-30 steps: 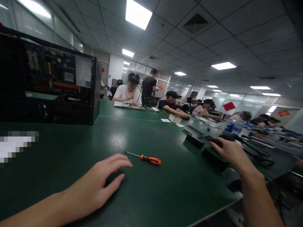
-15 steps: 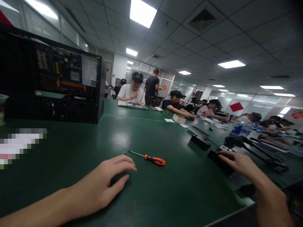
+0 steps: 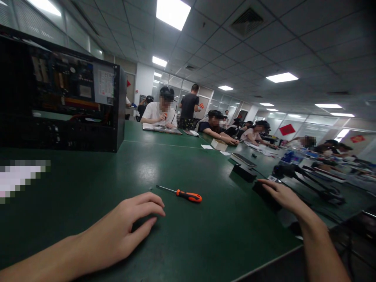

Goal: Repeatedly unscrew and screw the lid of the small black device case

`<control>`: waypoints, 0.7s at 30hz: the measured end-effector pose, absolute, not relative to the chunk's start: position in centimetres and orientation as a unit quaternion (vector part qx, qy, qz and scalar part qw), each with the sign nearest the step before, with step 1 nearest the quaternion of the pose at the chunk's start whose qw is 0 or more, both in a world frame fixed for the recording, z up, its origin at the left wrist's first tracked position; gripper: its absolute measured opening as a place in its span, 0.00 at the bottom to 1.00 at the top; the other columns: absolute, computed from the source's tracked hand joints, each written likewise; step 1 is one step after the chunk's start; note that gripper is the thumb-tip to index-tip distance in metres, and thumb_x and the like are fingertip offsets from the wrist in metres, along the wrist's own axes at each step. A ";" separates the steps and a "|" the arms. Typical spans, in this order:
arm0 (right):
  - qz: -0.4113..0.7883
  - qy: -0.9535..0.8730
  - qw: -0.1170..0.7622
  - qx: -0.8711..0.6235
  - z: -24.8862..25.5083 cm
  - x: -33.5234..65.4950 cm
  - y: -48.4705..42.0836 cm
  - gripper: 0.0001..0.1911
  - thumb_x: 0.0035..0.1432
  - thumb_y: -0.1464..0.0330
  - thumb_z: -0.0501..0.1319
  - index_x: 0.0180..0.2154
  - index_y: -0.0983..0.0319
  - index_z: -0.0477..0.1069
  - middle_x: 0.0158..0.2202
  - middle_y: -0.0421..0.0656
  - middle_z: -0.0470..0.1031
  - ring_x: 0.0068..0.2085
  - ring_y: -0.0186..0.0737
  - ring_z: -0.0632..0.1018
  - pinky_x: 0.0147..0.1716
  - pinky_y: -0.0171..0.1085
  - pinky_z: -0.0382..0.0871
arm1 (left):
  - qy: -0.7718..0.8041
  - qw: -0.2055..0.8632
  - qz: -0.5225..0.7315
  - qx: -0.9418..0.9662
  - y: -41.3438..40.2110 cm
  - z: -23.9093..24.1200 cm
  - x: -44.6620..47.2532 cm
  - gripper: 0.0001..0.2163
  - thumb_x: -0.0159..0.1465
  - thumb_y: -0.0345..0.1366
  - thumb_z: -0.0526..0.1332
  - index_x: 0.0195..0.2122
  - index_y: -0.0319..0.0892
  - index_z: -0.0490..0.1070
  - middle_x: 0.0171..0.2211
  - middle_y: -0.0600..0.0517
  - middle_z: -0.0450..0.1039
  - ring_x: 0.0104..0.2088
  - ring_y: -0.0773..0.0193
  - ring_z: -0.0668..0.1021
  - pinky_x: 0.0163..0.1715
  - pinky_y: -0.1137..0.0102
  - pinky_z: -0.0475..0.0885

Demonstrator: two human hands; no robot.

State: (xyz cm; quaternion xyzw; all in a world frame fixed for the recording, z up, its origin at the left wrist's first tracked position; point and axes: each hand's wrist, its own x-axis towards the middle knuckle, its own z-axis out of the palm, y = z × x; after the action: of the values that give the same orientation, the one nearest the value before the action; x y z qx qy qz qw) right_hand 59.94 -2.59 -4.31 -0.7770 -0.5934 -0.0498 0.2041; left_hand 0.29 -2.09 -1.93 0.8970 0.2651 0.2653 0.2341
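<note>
My left hand (image 3: 133,219) rests on the green table (image 3: 188,239), fingers loosely bent and apart, holding nothing. Just beyond its fingertips lies a screwdriver (image 3: 189,196) with an orange and black handle, its shaft pointing left. On the right, my right hand (image 3: 282,196) reaches over a black box-shaped object (image 3: 263,196), fingers stretched out along its top. Whether the thumb grips its far side is hidden. A second black block (image 3: 243,172) sits just behind that object, with a flat dark device (image 3: 243,159) beyond it.
An opened black computer case (image 3: 119,109) stands at the left, its boards exposed. A blurred-out paper (image 3: 20,176) lies before it. Farther right are a black headset-like strap device (image 3: 308,180), cables and a small open box (image 3: 219,145). Several people sit along the table.
The whole view has shifted slightly, so things appear a little farther left. My right hand's fingers look straighter over the black object. The left hand and screwdriver keep their places on the table.
</note>
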 end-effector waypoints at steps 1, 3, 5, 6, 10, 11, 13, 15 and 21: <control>-0.042 -0.598 0.204 -0.774 -4.1 60.0 -2.5 0.27 0.59 0.54 0.51 0.49 0.59 0.80 0.53 0.50 0.81 0.54 0.55 0.81 0.55 0.49 0.73 | 0.266 0.234 0.263 0.897 -2.1 -1.9 0.3 0.12 0.70 0.33 0.56 0.48 0.50 0.79 0.53 0.50 0.77 0.51 0.58 0.80 0.54 0.70 0.74; -0.026 -0.604 0.202 -0.770 -3.7 59.9 -2.3 0.26 0.58 0.55 0.52 0.48 0.58 0.80 0.54 0.49 0.81 0.54 0.53 0.81 0.56 0.47 0.73 | 0.261 0.233 0.257 0.901 -2.1 -1.9 0.3 0.12 0.70 0.33 0.56 0.48 0.50 0.79 0.53 0.50 0.77 0.51 0.58 0.80 0.53 0.71 0.74; -0.011 -0.609 0.198 -0.768 -3.3 59.8 -2.1 0.26 0.57 0.56 0.52 0.48 0.59 0.80 0.53 0.50 0.81 0.53 0.52 0.81 0.56 0.46 0.73 | 0.256 0.232 0.252 0.904 -2.1 -1.8 0.2 0.12 0.70 0.33 0.56 0.47 0.50 0.79 0.53 0.51 0.77 0.51 0.59 0.80 0.53 0.72 0.74; -0.006 -0.610 0.195 -0.768 -3.2 59.7 -2.1 0.26 0.57 0.55 0.52 0.48 0.60 0.79 0.52 0.50 0.81 0.53 0.53 0.81 0.56 0.46 0.73 | 0.255 0.232 0.249 0.905 -2.1 -1.8 0.2 0.12 0.70 0.32 0.56 0.47 0.49 0.79 0.53 0.50 0.77 0.51 0.59 0.80 0.53 0.72 0.74; -0.003 -0.611 0.191 -0.769 -3.1 59.2 -2.6 0.29 0.60 0.54 0.50 0.51 0.61 0.77 0.55 0.52 0.80 0.55 0.52 0.80 0.57 0.45 0.72 | 0.249 0.231 0.226 0.913 -2.0 -1.7 0.0 0.12 0.69 0.31 0.56 0.45 0.49 0.79 0.53 0.50 0.77 0.50 0.59 0.81 0.53 0.73 0.74; -0.006 -0.609 0.190 -0.770 -3.1 59.1 -2.7 0.29 0.61 0.54 0.49 0.52 0.61 0.77 0.55 0.52 0.79 0.55 0.52 0.80 0.57 0.45 0.72 | 0.246 0.229 0.222 0.915 -2.0 -1.7 -0.1 0.12 0.69 0.31 0.56 0.45 0.49 0.79 0.53 0.50 0.77 0.50 0.59 0.81 0.53 0.74 0.74; -0.010 -0.606 0.188 -0.773 -3.3 59.0 -2.9 0.29 0.62 0.53 0.48 0.53 0.61 0.76 0.55 0.51 0.79 0.55 0.52 0.80 0.57 0.45 0.72 | 0.242 0.219 0.222 0.919 -1.9 -1.6 -0.2 0.13 0.69 0.30 0.56 0.46 0.50 0.79 0.53 0.51 0.77 0.50 0.61 0.81 0.52 0.76 0.74; -0.014 -0.602 0.187 -0.776 -3.4 59.0 -3.0 0.28 0.62 0.54 0.48 0.53 0.60 0.76 0.55 0.50 0.80 0.54 0.51 0.81 0.56 0.45 0.73 | 0.236 0.204 0.223 0.924 -1.8 -1.5 -0.3 0.14 0.68 0.29 0.57 0.46 0.50 0.79 0.53 0.52 0.77 0.50 0.62 0.81 0.52 0.77 0.74; -0.040 -0.573 0.190 -0.796 -4.3 58.7 -2.8 0.28 0.62 0.53 0.48 0.53 0.57 0.77 0.54 0.45 0.80 0.54 0.50 0.81 0.54 0.44 0.74 | 0.200 0.113 0.265 0.936 -1.6 -2.5 -0.8 0.16 0.66 0.25 0.55 0.45 0.50 0.78 0.50 0.54 0.79 0.49 0.65 0.81 0.50 0.78 0.74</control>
State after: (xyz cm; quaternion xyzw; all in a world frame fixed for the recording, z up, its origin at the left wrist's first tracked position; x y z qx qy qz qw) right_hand 58.70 -2.82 -4.27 -0.7960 -0.5732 -0.0397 0.1901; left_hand -0.81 -1.61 -2.48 0.9364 0.2004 0.2651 0.1133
